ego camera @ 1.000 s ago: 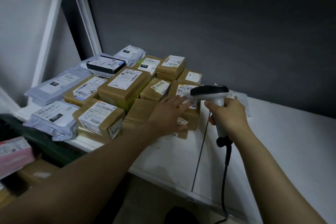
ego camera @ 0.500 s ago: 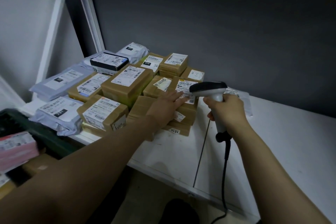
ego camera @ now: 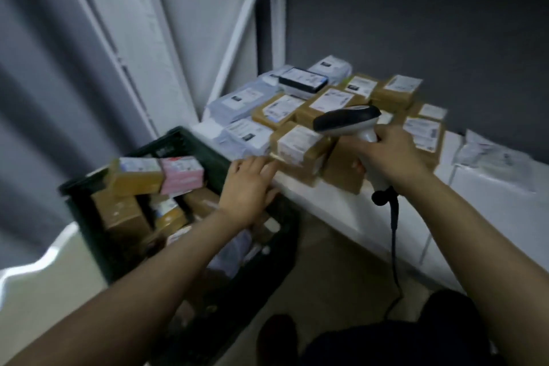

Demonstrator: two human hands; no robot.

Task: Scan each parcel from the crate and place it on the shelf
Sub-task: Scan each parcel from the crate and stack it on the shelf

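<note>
One parcel point(ego camera: 182, 174) is next to be lifted from the crate point(ego camera: 178, 140) by the slack, empty left grip point(ego camera: 246, 187), scanner point(ego camera: 347, 119) clasped in right grip point(ego camera: 389, 154).

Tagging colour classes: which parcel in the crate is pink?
The small box atop the pile at the crate's far end, right beside a brown white-labelled carton; other boxes there are brown cardboard.

Head view, motion blur throughout. Left forearm point(ego camera: 148, 270) and right forearm point(ego camera: 475, 232): bare along all the length that shows, to the frame edge. Left hand point(ego camera: 248, 187) and right hand point(ego camera: 392, 154): bare. Legs: dark garment point(ego camera: 416, 342), near black, plain; fabric and seams unreadable. One dark shoe point(ego camera: 277, 336), rounded toe, bottom centre.
</note>
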